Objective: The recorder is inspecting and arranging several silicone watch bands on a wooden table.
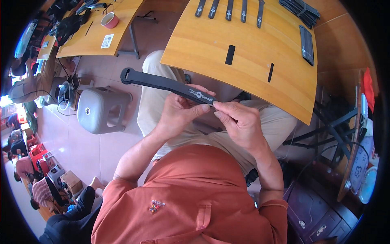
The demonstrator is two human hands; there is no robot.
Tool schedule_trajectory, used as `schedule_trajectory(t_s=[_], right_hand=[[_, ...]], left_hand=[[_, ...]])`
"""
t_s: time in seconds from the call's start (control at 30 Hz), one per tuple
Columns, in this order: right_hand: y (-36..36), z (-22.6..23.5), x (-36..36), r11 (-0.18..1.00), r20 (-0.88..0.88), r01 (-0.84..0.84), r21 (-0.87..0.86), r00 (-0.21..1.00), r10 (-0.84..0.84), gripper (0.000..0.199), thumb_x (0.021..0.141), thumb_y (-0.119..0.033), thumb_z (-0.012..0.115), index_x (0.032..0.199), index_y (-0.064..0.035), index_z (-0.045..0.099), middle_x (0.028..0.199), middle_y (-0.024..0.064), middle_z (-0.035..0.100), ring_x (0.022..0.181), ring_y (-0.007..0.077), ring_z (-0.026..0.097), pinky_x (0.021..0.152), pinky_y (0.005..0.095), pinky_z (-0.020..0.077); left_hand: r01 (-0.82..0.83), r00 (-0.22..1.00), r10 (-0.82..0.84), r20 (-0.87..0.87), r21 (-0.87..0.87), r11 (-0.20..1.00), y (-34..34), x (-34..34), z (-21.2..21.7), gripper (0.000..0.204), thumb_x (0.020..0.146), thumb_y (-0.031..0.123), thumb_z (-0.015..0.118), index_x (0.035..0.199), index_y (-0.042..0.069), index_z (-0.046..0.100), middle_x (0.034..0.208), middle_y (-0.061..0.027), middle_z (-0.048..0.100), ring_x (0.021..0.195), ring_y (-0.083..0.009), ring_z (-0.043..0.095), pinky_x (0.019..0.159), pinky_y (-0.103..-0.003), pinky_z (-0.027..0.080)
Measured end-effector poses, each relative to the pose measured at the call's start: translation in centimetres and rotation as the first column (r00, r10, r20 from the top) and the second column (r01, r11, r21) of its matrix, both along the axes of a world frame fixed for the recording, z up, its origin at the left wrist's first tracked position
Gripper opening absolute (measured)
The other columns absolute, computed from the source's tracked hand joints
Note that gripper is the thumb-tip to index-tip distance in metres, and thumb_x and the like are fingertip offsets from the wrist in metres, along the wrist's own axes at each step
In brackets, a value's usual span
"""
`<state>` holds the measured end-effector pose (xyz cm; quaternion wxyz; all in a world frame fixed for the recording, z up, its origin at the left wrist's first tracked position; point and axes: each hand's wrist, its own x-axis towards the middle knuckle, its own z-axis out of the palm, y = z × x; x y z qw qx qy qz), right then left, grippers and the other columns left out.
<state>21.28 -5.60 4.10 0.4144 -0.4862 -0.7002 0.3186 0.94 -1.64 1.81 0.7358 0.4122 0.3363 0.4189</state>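
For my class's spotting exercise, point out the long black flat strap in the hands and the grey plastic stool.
Long black flat strap (pixel 162 83): head view, on its flat band, right of the slotted end.
Grey plastic stool (pixel 98 111): head view, on its seat.

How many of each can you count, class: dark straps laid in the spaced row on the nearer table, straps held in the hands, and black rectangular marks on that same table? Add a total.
Dark straps in the spaced row: 5
Held strap: 1
Black rectangular marks: 2
Total: 8
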Motion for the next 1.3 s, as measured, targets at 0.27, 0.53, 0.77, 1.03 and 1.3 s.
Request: schedule_trajectory(t_s=[0.27,0.53,0.77,1.03,1.3], right_hand=[[-0.2,-0.2,-0.1,0.995,0.113,0.012,0.102,0.993,-0.023,0.024,0.087,-0.001,0.071,0.111,-0.0043,0.072,0.091,0.0139,0.074,0.076,0.0293,0.072,0.063,0.0368,0.0572],[-0.2,-0.3,-0.1,0.998,0.123,0.018,0.062,0.992,-0.026,0.024,0.087,-0.001,0.071,0.110,-0.0036,0.072,0.095,0.0134,0.075,0.080,0.0301,0.073,0.065,0.0370,0.0581],[-0.2,-0.5,-0.1,0.999,0.119,0.024,0.038,0.992,-0.029,0.025,0.085,0.001,0.071,0.109,-0.0026,0.073,0.103,0.0162,0.075,0.088,0.0323,0.074,0.072,0.0377,0.0598],[-0.4,-1.0,0.1,1.000,0.059,0.023,0.003,0.998,-0.023,0.026,0.085,0.001,0.072,0.111,-0.0028,0.074,0.106,0.0179,0.074,0.091,0.0328,0.074,0.075,0.0367,0.0605],[-0.5,-1.3,0.5,0.996,-0.081,-0.010,-0.091,0.997,0.003,0.022,0.091,0.001,0.069,0.112,-0.0011,0.073,0.107,0.0207,0.074,0.095,0.0332,0.074,0.078,0.0353,0.0600]], left_hand=[[0.000,1.000,0.000,-0.027,-0.001,1.000,-0.1,-0.1,-0.2,0.035,0.090,-0.007,0.069,0.123,-0.001,0.058,0.121,-0.0117,0.069,0.108,-0.0138,0.066,0.095,-0.029,0.055],[-0.014,1.000,0.014,0.008,-0.004,1.000,-0.4,0.1,-0.8,0.034,0.091,-0.009,0.067,0.123,-0.001,0.058,0.122,-0.0110,0.068,0.108,-0.0133,0.066,0.094,-0.028,0.056],[-0.039,0.999,0.038,-0.020,-0.022,0.999,-0.7,0.2,-0.9,0.032,0.091,-0.008,0.068,0.122,-0.002,0.060,0.120,-0.0090,0.069,0.105,-0.0114,0.065,0.092,-0.026,0.055],[-0.036,0.997,0.037,-0.068,0.013,0.999,-0.7,0.1,-1.2,0.036,0.091,-0.005,0.071,0.125,-0.002,0.059,0.122,-0.0134,0.070,0.103,-0.0167,0.068,0.090,-0.032,0.058],[-0.029,0.998,0.030,-0.055,0.006,1.000,-0.9,0.1,-1.3,0.036,0.091,-0.004,0.071,0.125,-0.001,0.060,0.121,-0.0125,0.070,0.104,-0.0162,0.068,0.091,-0.031,0.058]])
